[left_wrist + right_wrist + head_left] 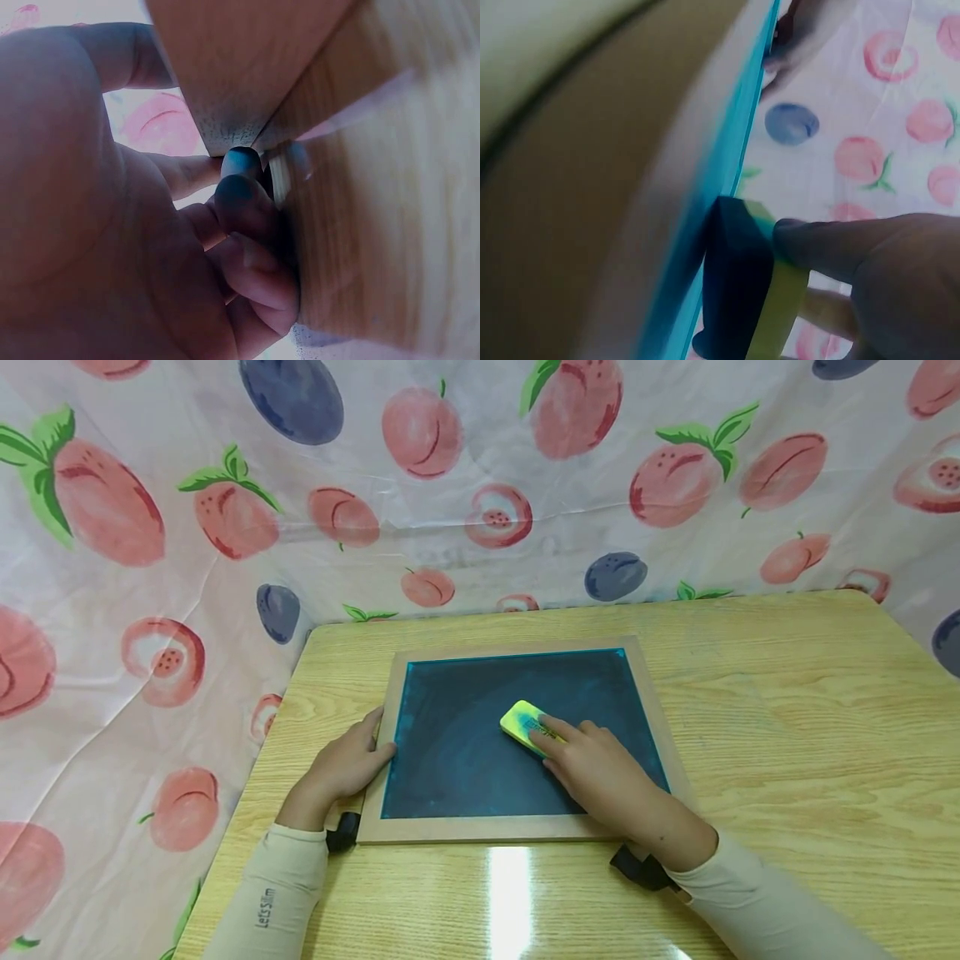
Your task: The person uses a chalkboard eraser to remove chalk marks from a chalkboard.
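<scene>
A small chalkboard with a light wooden frame lies flat on the table, its dark surface hazy with bluish smears. At its left edge my left hand grips the frame, thumb on top. In the left wrist view the other fingers curl beside and below the frame's edge. My right hand holds a yellow chalkboard eraser, stained blue-green on top, against the board right of its middle. The right wrist view shows the eraser's dark felt side touching the board, between thumb and fingers.
The wood-grain table extends well to the right of the board. A fruit-print cloth hangs behind the table and along its left side. Black straps show at both wrists.
</scene>
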`<state>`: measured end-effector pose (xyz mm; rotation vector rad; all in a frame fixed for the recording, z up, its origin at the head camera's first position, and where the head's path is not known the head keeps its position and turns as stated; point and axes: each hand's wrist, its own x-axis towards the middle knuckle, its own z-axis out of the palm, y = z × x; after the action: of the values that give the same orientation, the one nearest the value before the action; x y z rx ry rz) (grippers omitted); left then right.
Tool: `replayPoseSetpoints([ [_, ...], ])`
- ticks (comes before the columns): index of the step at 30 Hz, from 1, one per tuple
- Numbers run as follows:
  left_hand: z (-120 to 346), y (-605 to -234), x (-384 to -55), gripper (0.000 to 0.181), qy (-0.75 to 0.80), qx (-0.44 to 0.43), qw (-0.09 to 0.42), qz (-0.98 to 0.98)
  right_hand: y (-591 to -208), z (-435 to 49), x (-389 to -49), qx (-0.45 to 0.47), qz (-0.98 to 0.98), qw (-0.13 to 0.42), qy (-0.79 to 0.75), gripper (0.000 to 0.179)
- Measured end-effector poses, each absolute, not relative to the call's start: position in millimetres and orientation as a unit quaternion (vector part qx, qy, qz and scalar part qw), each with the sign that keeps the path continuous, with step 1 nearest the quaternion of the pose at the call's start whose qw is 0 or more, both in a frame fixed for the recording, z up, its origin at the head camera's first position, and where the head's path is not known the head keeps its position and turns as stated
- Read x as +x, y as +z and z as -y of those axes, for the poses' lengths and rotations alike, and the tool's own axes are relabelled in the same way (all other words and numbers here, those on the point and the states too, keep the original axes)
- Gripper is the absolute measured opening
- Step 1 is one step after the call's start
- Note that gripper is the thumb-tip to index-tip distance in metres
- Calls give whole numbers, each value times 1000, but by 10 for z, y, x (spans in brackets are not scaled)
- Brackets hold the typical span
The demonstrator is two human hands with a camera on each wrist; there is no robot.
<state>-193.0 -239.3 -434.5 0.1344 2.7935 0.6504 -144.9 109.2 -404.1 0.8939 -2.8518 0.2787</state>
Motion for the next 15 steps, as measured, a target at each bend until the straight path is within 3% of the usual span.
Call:
replayPoseSetpoints([
  [15,2395,-4354,-1938,72,222,46,135,-965,-4088,-790,-1165,388,917,46,78,40],
])
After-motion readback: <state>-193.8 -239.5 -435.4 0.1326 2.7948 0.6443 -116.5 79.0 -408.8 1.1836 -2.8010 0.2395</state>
